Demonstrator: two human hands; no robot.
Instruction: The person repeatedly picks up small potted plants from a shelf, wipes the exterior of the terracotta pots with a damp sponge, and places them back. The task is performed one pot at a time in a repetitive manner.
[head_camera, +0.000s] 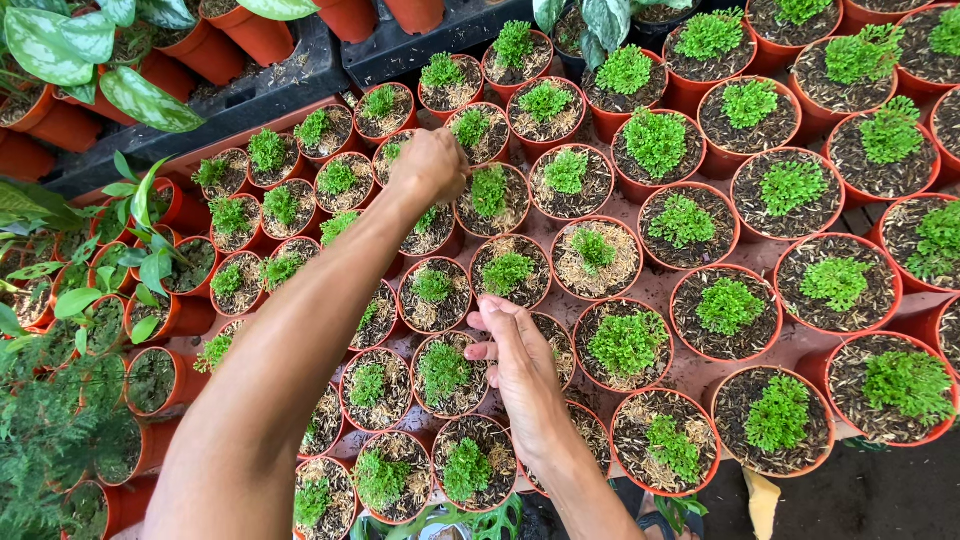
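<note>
Orange seedling pots (620, 260) crowding both arms, left hand (430, 165) curled among them, right hand (520, 365) spread.

Plant nursery or garden shop: dozens of small orange plastic pots (727, 313) packed in tight rows, each with a green seedling (655, 142) in husk-topped soil, black plastic trays (250, 95) behind, larger variegated leafy plants (60, 45) and ferns (45, 440) at the left edge.
</note>
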